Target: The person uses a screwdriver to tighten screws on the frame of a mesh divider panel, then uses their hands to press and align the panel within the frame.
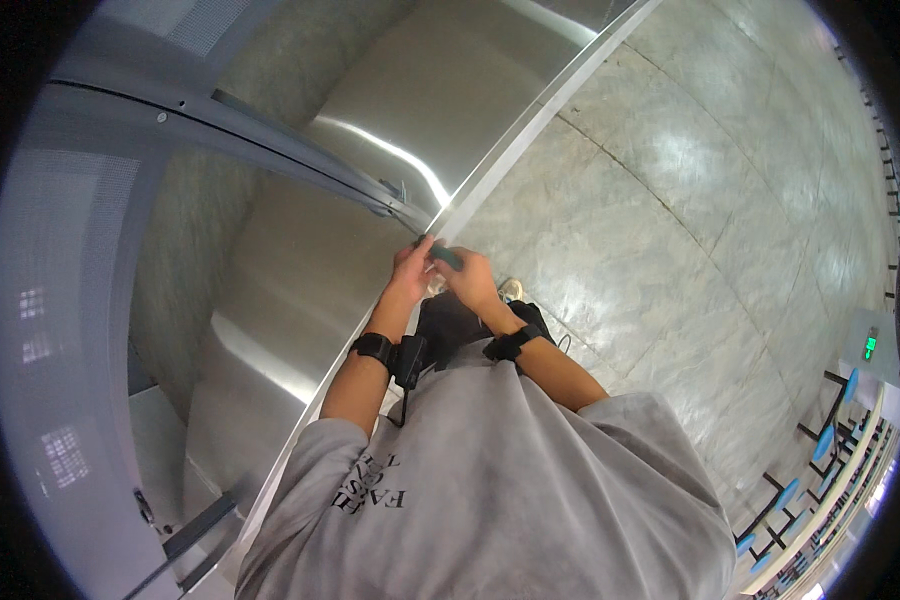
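My right hand (pixel 471 279) is closed around the dark green handle of a tool that looks like a screwdriver (pixel 447 257). The fingers of my left hand (pixel 414 267) pinch the front end of that tool. Its tip side points at the lower end of a grey metal post (pixel 292 161), where a small bracket (pixel 394 196) sits; whether the tip touches it I cannot tell. Both hands are together at the front edge (pixel 450 217) of a stainless steel counter (pixel 307 251). My fingers hide part of the tool.
Grey framed panels (pixel 67 315) rise from the counter on the left. A metal bar (pixel 199 529) crosses its near end. To the right lies a concrete floor (pixel 645 225) with seams. Farther off are tables with blue stools (pixel 823 442) and a lit green sign (pixel 870 344).
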Demonstrator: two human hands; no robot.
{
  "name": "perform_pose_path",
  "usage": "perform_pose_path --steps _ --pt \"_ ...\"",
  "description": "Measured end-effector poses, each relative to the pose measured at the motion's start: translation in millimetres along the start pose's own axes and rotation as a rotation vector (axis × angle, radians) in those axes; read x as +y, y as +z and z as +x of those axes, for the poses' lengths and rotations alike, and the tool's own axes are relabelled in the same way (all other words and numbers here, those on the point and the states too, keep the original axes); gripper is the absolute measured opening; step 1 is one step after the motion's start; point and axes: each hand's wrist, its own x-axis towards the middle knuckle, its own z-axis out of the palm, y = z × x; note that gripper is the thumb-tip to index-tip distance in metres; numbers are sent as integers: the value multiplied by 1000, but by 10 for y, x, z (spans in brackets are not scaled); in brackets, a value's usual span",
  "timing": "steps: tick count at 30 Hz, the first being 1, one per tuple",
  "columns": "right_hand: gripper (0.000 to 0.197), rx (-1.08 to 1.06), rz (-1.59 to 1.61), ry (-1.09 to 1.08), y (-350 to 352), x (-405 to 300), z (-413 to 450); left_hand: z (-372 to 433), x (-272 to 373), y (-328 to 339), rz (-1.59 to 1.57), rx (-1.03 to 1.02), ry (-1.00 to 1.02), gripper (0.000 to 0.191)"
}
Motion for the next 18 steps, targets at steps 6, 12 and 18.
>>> perform_pose_path --steps 6,12,18 --pt "43 -366 1145 962 -86 102 44 -86 6 87 38 -3 68 20" --pt "42 -192 964 831 -59 20 52 10 2 59 77 15 53 19" --pt "38 -58 144 357 -169 -227 38 15 -56 69 42 108 39 15"
